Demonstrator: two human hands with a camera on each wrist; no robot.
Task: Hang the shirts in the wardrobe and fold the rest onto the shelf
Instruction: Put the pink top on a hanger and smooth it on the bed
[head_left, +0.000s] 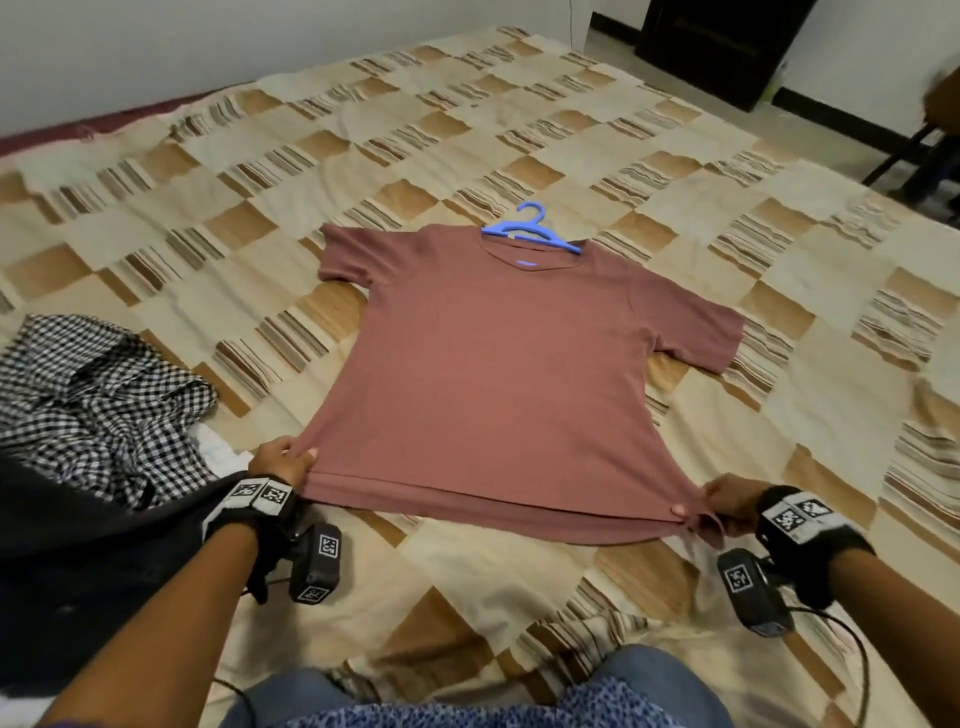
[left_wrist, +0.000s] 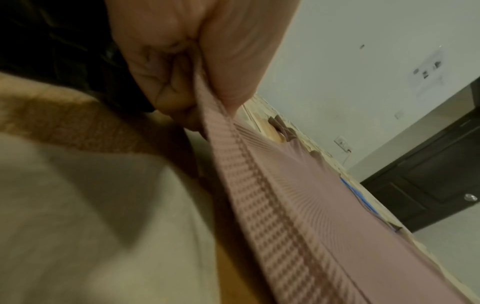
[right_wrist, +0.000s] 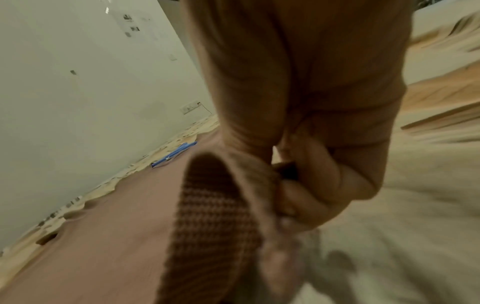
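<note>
A dusty-pink T-shirt (head_left: 498, 374) lies flat on the bed, with a blue hanger (head_left: 535, 234) pushed into its neck, hook pointing away from me. My left hand (head_left: 283, 460) pinches the hem's left corner, and my right hand (head_left: 719, 504) grips the hem's right corner, bunching it. The hem is pulled taut between them. In the left wrist view the left hand (left_wrist: 197, 86) pinches the ribbed hem (left_wrist: 259, 195) between thumb and fingers. In the right wrist view the right hand (right_wrist: 306, 181) curls round the folded hem (right_wrist: 215, 205); the hanger (right_wrist: 174, 153) shows beyond.
A crumpled black-and-white checked garment (head_left: 98, 405) lies at the left on the patchwork bedspread (head_left: 519, 114), beside a dark cloth (head_left: 88, 566). A dark cabinet (head_left: 722, 47) stands by the far wall, and a chair (head_left: 924, 150) at the right edge.
</note>
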